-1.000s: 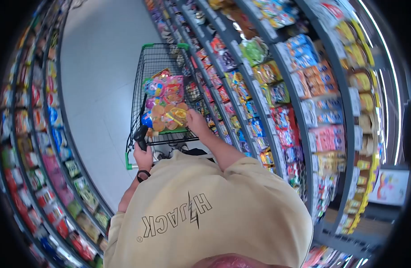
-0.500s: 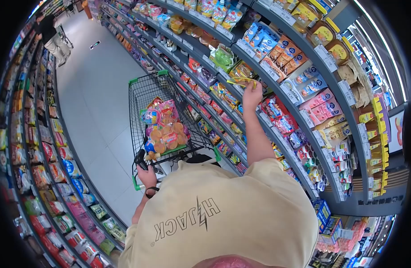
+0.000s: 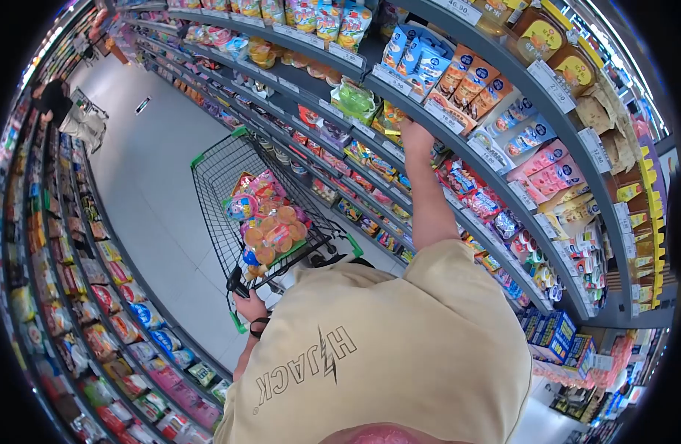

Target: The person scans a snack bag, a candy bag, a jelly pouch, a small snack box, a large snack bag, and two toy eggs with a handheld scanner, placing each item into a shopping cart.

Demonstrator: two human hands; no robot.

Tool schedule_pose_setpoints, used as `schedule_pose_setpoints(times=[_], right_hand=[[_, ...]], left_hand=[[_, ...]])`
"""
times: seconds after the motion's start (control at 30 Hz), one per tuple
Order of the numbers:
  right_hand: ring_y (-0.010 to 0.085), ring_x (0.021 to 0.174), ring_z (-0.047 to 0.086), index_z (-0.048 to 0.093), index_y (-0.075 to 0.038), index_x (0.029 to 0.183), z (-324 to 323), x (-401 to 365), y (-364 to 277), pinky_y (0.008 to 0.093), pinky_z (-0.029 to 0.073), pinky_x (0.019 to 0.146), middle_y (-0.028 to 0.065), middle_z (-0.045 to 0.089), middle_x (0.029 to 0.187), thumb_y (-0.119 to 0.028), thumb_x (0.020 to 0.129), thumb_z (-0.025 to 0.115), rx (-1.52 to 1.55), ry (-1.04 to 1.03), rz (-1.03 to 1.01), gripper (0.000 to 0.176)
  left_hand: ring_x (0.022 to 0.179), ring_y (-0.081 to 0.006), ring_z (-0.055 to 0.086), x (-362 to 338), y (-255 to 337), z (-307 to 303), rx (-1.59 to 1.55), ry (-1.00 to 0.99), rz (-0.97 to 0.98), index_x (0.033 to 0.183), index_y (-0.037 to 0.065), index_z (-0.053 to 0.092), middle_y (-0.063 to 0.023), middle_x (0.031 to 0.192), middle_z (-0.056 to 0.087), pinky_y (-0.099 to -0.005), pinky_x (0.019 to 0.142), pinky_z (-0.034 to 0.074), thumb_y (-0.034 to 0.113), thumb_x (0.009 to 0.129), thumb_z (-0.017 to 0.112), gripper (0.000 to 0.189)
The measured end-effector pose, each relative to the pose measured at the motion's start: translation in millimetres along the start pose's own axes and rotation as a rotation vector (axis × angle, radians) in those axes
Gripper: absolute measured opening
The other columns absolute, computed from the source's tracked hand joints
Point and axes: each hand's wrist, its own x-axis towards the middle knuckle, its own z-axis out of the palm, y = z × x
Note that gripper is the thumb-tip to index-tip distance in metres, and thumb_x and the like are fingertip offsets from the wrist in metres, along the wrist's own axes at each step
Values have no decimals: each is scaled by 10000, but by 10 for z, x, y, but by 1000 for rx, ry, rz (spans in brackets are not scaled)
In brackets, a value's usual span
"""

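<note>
My right hand (image 3: 415,138) is raised to the right-hand shelf (image 3: 459,122) and is closed on a yellow-orange snack packet (image 3: 391,118), pressed in among similar packets next to green bags (image 3: 353,98). My left hand (image 3: 251,303) is low at the near end of the shopping cart (image 3: 207,185), gripping a black handheld device (image 3: 235,282) by the green cart handle. The wire cart holds a pile of colourful packets and orange jelly cups (image 3: 270,222).
Stocked shelves line both sides of a narrow aisle, the left ones (image 3: 96,296) close to the cart. Grey floor (image 3: 141,170) runs ahead of the cart. Another person (image 3: 59,103) with a cart stands far up the aisle at the top left.
My right hand lifted a yellow packet out of the cart and carried it up to the right shelf. My view swung up and right. My left hand stayed at the cart handle.
</note>
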Motion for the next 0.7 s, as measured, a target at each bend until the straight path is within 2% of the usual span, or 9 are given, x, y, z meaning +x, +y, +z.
schedule_pose_setpoints(times=[0.13,0.27,0.37,0.53,0.57,0.6,0.63,0.67,0.7], right_hand=[[468,1207,691,774,-44,1273,-136,162,-208,549,521,1089,250,761,1253,-271,980,705,4,-104,75,377],[452,1238,687,752,-64,1332,307,189,82,553,518,1097,236,752,1301,-274,1010,677,-69,-40,111,392],[447,1184,708,743,-85,1343,335,133,132,556,554,1039,224,765,1256,-298,1014,653,-180,-76,51,403],[458,1129,726,760,-55,1275,283,110,221,558,556,1018,240,770,1226,-275,1000,658,-104,-168,60,368],[464,1115,729,765,-48,1257,305,96,228,558,556,1014,243,774,1209,-271,1000,657,-98,-204,63,357],[474,1089,731,770,-32,1222,338,64,248,561,556,1002,247,780,1165,-268,1001,657,-36,-124,0,342],[485,1063,734,775,-17,1186,373,-4,225,563,557,991,250,787,1122,-265,1003,656,38,-53,-64,331],[503,1046,731,769,14,1168,356,-79,97,556,566,968,248,791,1079,-281,1038,638,-11,-96,9,347],[486,988,736,745,67,1141,217,-130,-190,542,579,878,295,774,1087,-315,1080,606,134,-113,47,410]], left_hand=[[486,-211,610,211,101,100,66,40,-9,1332,-14,586,-97,704,647,-403,458,503,53,924,671,422],[490,-221,612,507,35,208,159,118,111,1372,-14,567,-107,707,647,-411,442,493,75,909,685,486],[506,-233,644,644,57,227,220,141,79,1344,-6,581,-99,658,639,-408,469,511,112,901,705,475],[495,-235,641,925,-29,239,272,170,85,1291,-7,596,-97,616,633,-406,485,518,160,908,731,439],[574,-262,680,912,82,207,222,103,68,1317,-13,598,-130,693,675,-415,553,550,151,911,732,459],[653,-290,719,902,227,172,167,51,46,1343,-19,600,-162,771,718,-425,621,582,143,913,733,478],[774,-319,738,1023,58,197,173,78,144,1378,-20,599,-194,887,742,-437,723,591,128,909,737,511],[894,-349,757,1104,-184,218,188,111,232,1413,-21,597,-226,1004,766,-450,824,601,113,904,741,546],[982,-371,745,1134,-249,212,171,122,186,1434,-22,592,-242,1092,759,-456,893,585,99,892,745,576]])
